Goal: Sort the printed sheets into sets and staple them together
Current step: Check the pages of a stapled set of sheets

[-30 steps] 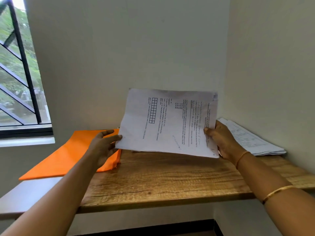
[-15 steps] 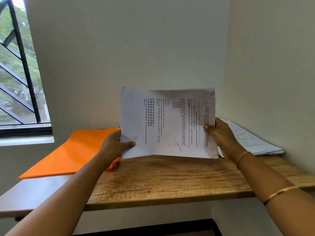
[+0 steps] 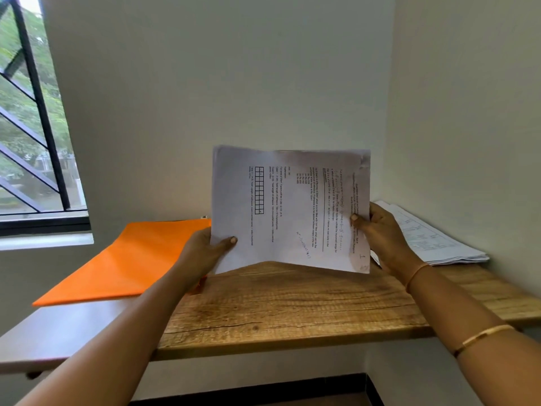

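Observation:
I hold a set of printed sheets (image 3: 289, 209) upright above the wooden shelf (image 3: 292, 306), its text turned sideways. My left hand (image 3: 205, 253) grips the lower left corner, thumb on the front. My right hand (image 3: 380, 232) pinches the right edge, thumb over the print. The bottom edge of the sheets bows upward in the middle. A second pile of printed sheets (image 3: 433, 238) lies flat on the shelf in the right corner. No stapler is visible.
An orange folder (image 3: 126, 262) lies on the left part of the shelf, partly overhanging a grey ledge (image 3: 58, 332). White walls close in behind and to the right. A barred window (image 3: 29, 127) is at the left.
My left hand has moved from the folder's edge onto the sheets' lower left corner. The sheets have swung from tilted to upright and squared between both hands.

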Demonstrator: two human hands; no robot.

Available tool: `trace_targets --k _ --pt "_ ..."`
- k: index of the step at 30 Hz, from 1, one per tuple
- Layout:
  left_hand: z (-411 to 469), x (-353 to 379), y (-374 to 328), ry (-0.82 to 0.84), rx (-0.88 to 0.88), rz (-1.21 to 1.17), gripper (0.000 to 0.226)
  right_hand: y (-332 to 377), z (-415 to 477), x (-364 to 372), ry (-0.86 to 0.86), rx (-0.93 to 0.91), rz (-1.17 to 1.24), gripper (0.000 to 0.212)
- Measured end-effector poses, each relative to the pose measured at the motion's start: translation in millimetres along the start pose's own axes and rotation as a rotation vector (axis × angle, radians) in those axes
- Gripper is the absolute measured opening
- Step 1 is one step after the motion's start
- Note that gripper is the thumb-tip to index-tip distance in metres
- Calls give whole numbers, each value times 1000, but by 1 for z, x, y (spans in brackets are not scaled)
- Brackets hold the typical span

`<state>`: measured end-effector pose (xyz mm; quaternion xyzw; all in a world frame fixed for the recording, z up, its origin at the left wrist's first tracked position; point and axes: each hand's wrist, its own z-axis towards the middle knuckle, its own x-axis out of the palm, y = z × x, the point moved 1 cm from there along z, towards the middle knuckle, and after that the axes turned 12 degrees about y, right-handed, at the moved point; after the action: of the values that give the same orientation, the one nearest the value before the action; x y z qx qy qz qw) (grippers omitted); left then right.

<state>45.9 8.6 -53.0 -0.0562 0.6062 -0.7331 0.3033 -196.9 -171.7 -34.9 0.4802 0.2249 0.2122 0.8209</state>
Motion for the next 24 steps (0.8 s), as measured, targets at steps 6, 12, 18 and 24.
trace_targets --k 6,12,18,24 --pt "0 -1 -5 2 43 17 14 3 -1 -6 -31 -33 34 26" --pt "1 -5 8 88 -83 214 18 -23 -11 -9 44 101 109 25" --pt "-2 -2 -1 128 -32 59 29 -19 -5 -13 11 61 149 25" --pt "-3 0 -1 153 -11 18 27 -17 -7 -13 25 40 146 29"
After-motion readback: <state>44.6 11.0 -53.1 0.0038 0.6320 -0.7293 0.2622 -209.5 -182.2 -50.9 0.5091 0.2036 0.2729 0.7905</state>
